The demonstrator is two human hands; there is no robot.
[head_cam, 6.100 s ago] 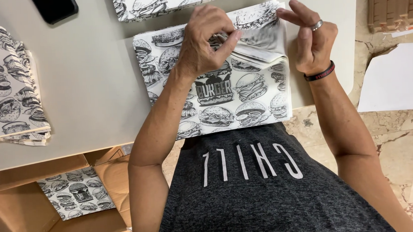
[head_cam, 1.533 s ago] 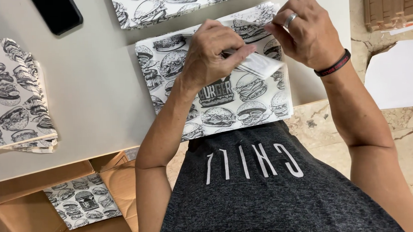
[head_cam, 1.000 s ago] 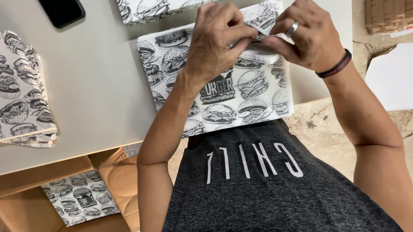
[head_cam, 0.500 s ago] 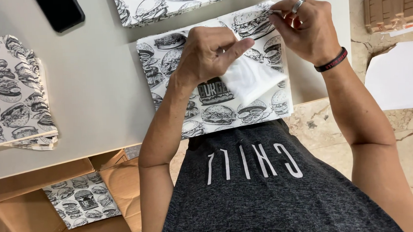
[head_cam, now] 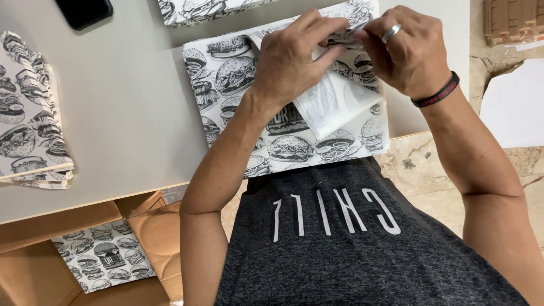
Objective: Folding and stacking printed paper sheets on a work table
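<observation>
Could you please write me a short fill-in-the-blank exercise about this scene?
1. Both hands fold a burger-printed ____ on the table.
2. The right hand wears a ____ on one finger.
3. The cardboard box stands ____ the table.

Missing words: paper sheet; ring; below

We see a pale grey desk (head_cam: 130, 116) filling the upper left of the view, its near edge running across above a marbled beige stone floor (head_cam: 419, 165). Below the desk's near left edge an open brown cardboard box (head_cam: 21, 292) stands on the floor. Past the desk's right edge we see stacked brown cardboard (head_cam: 522, 7) and a white sheet (head_cam: 520, 105). The light is even and soft.
</observation>
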